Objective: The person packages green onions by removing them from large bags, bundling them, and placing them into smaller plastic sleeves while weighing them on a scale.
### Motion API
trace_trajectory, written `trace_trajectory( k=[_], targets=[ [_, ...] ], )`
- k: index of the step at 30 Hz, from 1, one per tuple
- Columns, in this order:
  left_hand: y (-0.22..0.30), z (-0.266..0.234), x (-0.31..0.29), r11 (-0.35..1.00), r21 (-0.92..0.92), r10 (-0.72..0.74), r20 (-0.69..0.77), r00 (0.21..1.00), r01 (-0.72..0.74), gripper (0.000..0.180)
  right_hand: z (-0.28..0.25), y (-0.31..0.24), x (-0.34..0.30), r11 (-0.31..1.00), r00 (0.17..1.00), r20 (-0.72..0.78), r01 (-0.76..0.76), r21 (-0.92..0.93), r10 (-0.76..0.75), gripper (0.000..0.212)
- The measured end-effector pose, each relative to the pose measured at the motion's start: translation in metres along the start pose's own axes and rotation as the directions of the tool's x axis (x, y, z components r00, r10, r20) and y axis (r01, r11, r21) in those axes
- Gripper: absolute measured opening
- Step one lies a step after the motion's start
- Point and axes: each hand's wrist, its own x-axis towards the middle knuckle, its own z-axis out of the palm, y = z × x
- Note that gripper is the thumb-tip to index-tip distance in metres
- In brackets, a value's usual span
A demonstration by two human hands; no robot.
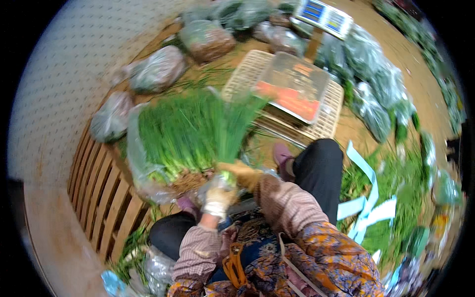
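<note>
A bunch of scallions [231, 131], with long thin green leaves, stands upright in front of me. My right hand [242, 175], in a tan glove, is closed around its lower stalks. Just below, my left hand [217, 198], gloved with a white band at the wrist, is curled at the pale root ends; motion blurs its fingers. Beside them on the left lies a large pile of scallions [175, 133], roots and soil toward me, on a clear plastic sheet [134, 143].
A scale [292, 81] with a display [324, 19] rests on a cream plastic crate [247, 69]. Filled plastic bags [158, 69] ring the back. A wooden pallet [104, 193] lies left. Light-blue strips [366, 208] lie over loose greens [401, 198] at right.
</note>
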Motion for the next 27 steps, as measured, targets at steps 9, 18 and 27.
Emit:
trace_trajectory(
  k=[9, 18, 27],
  targets=[
    [-0.022, -0.107, -0.020, 0.243, -0.894, -0.078, 0.369, 0.926, 0.377, 0.036, 0.000, -0.005, -0.020, 0.819, 0.990, 0.131, -0.035, 0.573, -0.049, 0.042],
    [-0.035, -0.039, 0.005, 0.350, -0.919, -0.005, 0.193, 0.981, 0.183, 0.025, 0.009, 0.015, 0.009, 0.910, 0.990, 0.125, 0.013, 0.414, -0.071, 0.037],
    [-0.033, 0.027, -0.005, -0.027, -0.914, -0.235, 0.399, 0.886, 0.404, 0.030, 0.002, 0.032, 0.034, 0.841, 0.985, -0.081, 0.086, -0.535, -0.152, 0.070]
  ],
)
